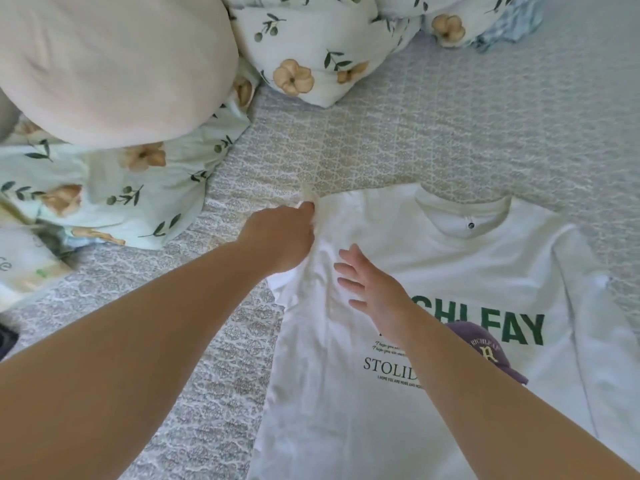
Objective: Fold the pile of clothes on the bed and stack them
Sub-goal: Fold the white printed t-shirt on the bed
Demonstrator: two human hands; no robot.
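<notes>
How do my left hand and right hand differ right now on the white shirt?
The left hand is curled, pinching bunched fabric at the white T-shirt's sleeve edge; the right hand has straight, spread fingers over the shirt's body. The left sits nearer the shoulder, the right lower down. Both are at the shirt's left side.

Left hand (280, 237) clenched, right hand (367, 282) flat, fingers spread

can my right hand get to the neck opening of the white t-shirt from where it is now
Probably yes. Your right hand lies open on the white t-shirt, and the collar lies exposed just beyond it, up and to the right, with only flat fabric between. Your left hand grips the sleeve area off to the side, not blocking.
</notes>
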